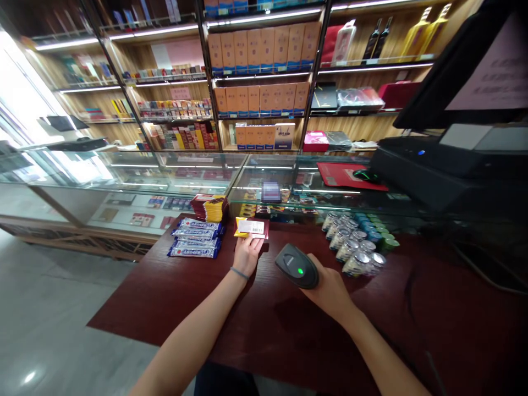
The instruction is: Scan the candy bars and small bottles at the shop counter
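My left hand pinches the near edge of a flat red and yellow packet with a white barcode label, held just above the dark red counter. My right hand is wrapped round a black handheld barcode scanner whose green light is on. The scanner's head points toward the packet, a short way to its right. A thin band circles my left wrist.
Blue snack bars and a stack of red and yellow packets lie left of the packet. Several small tins stand at right. A glass display case runs behind, with a register and monitor at far right.
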Available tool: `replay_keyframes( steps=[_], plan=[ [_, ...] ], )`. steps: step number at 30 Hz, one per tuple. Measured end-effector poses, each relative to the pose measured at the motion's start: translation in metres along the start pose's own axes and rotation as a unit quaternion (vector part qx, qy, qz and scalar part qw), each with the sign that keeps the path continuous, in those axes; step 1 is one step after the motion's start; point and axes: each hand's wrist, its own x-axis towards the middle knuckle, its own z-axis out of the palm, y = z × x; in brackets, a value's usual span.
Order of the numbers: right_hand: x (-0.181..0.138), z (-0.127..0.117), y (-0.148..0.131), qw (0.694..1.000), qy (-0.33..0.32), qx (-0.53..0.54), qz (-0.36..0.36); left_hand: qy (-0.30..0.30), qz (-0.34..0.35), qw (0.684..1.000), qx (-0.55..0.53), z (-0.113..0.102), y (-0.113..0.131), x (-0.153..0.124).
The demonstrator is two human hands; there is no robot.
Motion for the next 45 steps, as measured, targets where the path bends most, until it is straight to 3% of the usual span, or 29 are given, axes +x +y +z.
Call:
replay_keyframes(
  steps=[3, 7, 11, 13, 15, 18, 21, 24, 27, 34, 36, 38, 42, 43, 45],
  plan=[
    [0.000, -0.003, -0.001, 1.000, 0.009, 0.025, 0.009, 0.032, -0.017, 0.999, -0.021, -0.002, -0.001, 0.003],
    [0.001, -0.008, -0.003, 0.999, 0.023, 0.031, 0.007, 0.019, 0.003, 1.000, -0.003, -0.005, -0.004, 0.007],
    [0.002, -0.016, -0.005, 0.998, 0.043, 0.043, 0.011, 0.009, 0.059, 0.991, 0.122, -0.004, -0.001, 0.010],
    [0.003, -0.019, -0.005, 0.996, 0.064, 0.050, 0.038, -0.005, 0.129, 0.966, 0.223, -0.002, 0.005, 0.012],
    [0.004, -0.023, -0.005, 0.991, 0.089, 0.071, 0.068, -0.026, 0.219, 0.908, 0.356, 0.002, 0.013, 0.012],
    [0.005, -0.028, -0.001, 0.981, 0.139, 0.113, 0.081, -0.084, 0.305, 0.764, 0.562, 0.010, 0.020, 0.009],
    [0.006, -0.035, 0.006, 0.969, 0.188, 0.136, 0.079, -0.152, 0.310, 0.634, 0.692, 0.020, 0.015, 0.005],
    [0.007, -0.042, 0.017, 0.958, 0.227, 0.159, 0.074, -0.210, 0.298, 0.557, 0.746, 0.031, 0.000, 0.004],
    [0.009, -0.051, 0.030, 0.943, 0.265, 0.186, 0.073, -0.241, 0.272, 0.550, 0.752, 0.042, -0.020, 0.008],
    [0.005, -0.074, 0.052, 0.921, 0.316, 0.204, 0.096, -0.276, 0.258, 0.676, 0.633, 0.072, -0.074, 0.030],
    [0.003, -0.078, 0.054, 0.917, 0.314, 0.217, 0.112, -0.277, 0.261, 0.683, 0.624, 0.080, -0.084, 0.038],
    [0.002, -0.080, 0.054, 0.911, 0.326, 0.225, 0.118, -0.284, 0.259, 0.638, 0.668, 0.087, -0.091, 0.044],
    [0.001, -0.082, 0.048, 0.898, 0.348, 0.233, 0.133, -0.320, 0.241, 0.461, 0.792, 0.093, -0.096, 0.052],
    [0.001, -0.082, 0.046, 0.896, 0.349, 0.237, 0.138, -0.323, 0.238, 0.438, 0.804, 0.094, -0.096, 0.053],
    [0.002, -0.082, 0.042, 0.894, 0.342, 0.249, 0.144, -0.320, 0.235, 0.433, 0.809, 0.093, -0.097, 0.054]
  ],
)
